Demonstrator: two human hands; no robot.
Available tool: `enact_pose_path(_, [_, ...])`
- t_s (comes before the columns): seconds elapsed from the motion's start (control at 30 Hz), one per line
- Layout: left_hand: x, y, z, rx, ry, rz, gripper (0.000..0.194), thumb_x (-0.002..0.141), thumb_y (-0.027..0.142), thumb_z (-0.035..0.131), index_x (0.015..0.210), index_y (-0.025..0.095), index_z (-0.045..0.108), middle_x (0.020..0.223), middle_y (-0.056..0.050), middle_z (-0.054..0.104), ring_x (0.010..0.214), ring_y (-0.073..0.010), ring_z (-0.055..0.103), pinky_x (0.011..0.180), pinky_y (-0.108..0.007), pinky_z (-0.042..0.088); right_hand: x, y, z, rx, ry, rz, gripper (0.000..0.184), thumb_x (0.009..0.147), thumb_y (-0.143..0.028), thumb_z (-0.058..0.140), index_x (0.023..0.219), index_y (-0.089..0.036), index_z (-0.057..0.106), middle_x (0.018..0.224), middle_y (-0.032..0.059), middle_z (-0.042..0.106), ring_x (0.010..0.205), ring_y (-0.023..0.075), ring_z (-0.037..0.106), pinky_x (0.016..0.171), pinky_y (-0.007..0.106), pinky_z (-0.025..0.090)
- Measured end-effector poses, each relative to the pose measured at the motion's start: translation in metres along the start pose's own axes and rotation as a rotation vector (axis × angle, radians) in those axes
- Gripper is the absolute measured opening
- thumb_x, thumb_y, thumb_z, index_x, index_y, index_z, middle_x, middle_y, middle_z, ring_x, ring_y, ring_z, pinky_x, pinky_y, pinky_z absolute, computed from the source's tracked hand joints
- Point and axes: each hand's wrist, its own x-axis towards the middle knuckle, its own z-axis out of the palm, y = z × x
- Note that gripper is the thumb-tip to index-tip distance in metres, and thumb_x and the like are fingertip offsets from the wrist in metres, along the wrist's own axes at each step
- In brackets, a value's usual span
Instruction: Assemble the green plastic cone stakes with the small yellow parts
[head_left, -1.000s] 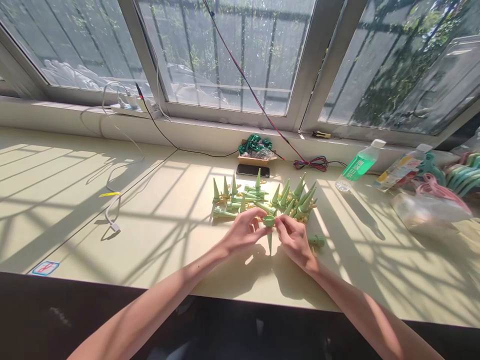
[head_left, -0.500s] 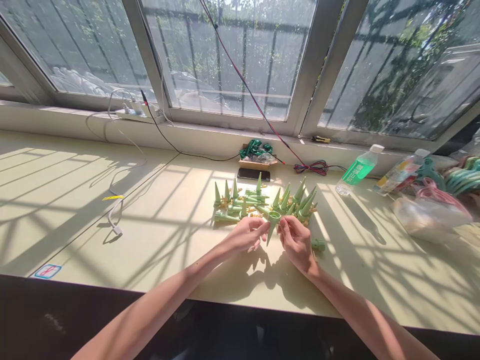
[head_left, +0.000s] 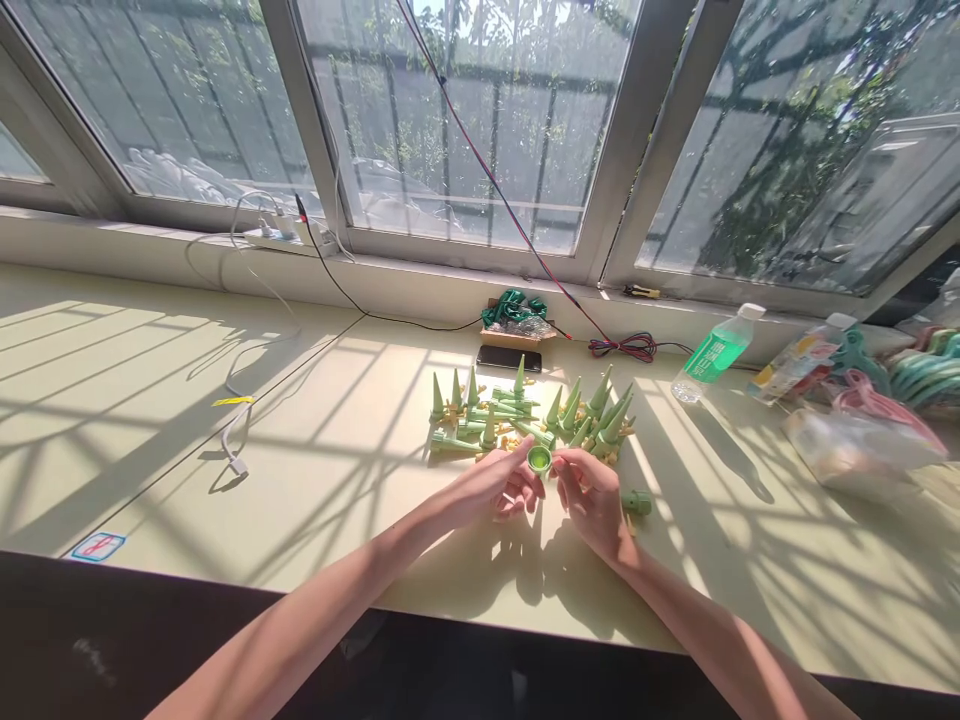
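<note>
My left hand [head_left: 508, 484] is closed around a hollow green plastic cone [head_left: 539, 460], thumb along its side. The cone's round open end faces up towards me. At the right edge of its rim, my right hand [head_left: 590, 490] has thumb and forefinger pinched together. Whatever sits between those fingertips is too small to make out. Just beyond both hands is a cluster of similar green cones [head_left: 600, 398], several upright and others lying down, with small yellowish pieces among them. Beside my right hand a green cylindrical part [head_left: 637, 502] lies on the table.
Behind the cones lie a black phone [head_left: 509, 359] and a small open box [head_left: 516, 325] with green material. A coiled cable [head_left: 622, 347], a green-labelled bottle [head_left: 716, 353] and a plastic bag [head_left: 847, 455] are to the right. A white cable [head_left: 236, 450] crosses the pale table [head_left: 315, 490] at left.
The cone in my left hand has tipped so its open end now faces me, and it sits slightly lower. My right fingers stay pinched at its rim. The view has shifted slightly.
</note>
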Motion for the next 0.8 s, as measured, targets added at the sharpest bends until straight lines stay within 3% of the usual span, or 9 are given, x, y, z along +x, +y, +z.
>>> enact_pose_path(0.23, [-0.001,0.002,0.000,-0.089,0.004,0.075,0.055,0.080,0.067,0.067,0.084,0.012,0.064,0.072,-0.003,0.062,0.047,-0.0060,0.046,0.043,-0.019,0.032,0.003,-0.005,0.000,0.061,-0.025,0.030,0.016,0.098,-0.032,0.056,0.095,-0.018,0.065,0.070,0.0017,0.062,0.049,0.0114,0.056,0.043,0.023,0.043])
enact_pose_path(0.47, [0.000,0.001,-0.006,-0.053,-0.015,0.138,0.049,0.083,0.059,0.069,0.091,0.012,0.062,0.070,-0.003,0.061,0.047,-0.0084,0.049,0.039,-0.020,0.033,0.001,-0.002,0.000,0.066,-0.012,0.069,0.019,0.097,-0.037,0.058,0.097,-0.018,0.065,0.070,0.0017,0.062,0.049,0.0120,0.056,0.042,0.024,0.043])
enact_pose_path(0.63, [-0.002,0.000,-0.006,0.119,-0.010,0.215,0.042,0.085,0.055,0.069,0.090,0.014,0.060,0.055,0.004,0.051,0.043,-0.0082,0.047,0.042,-0.020,0.034,0.000,0.005,0.001,0.082,-0.029,0.136,0.023,0.097,-0.039,0.058,0.087,-0.019,0.062,0.062,-0.0016,0.055,0.047,0.0105,0.048,0.043,0.023,0.039])
enact_pose_path(0.8, [-0.003,-0.002,-0.001,0.453,0.170,0.423,0.034,0.083,0.045,0.072,0.096,0.014,0.066,0.088,-0.004,0.063,0.060,-0.0100,0.055,0.052,-0.022,0.044,0.000,0.007,0.000,0.048,-0.057,0.234,0.031,0.097,-0.044,0.057,0.080,-0.018,0.060,0.054,-0.0044,0.045,0.046,0.0100,0.041,0.043,0.023,0.034])
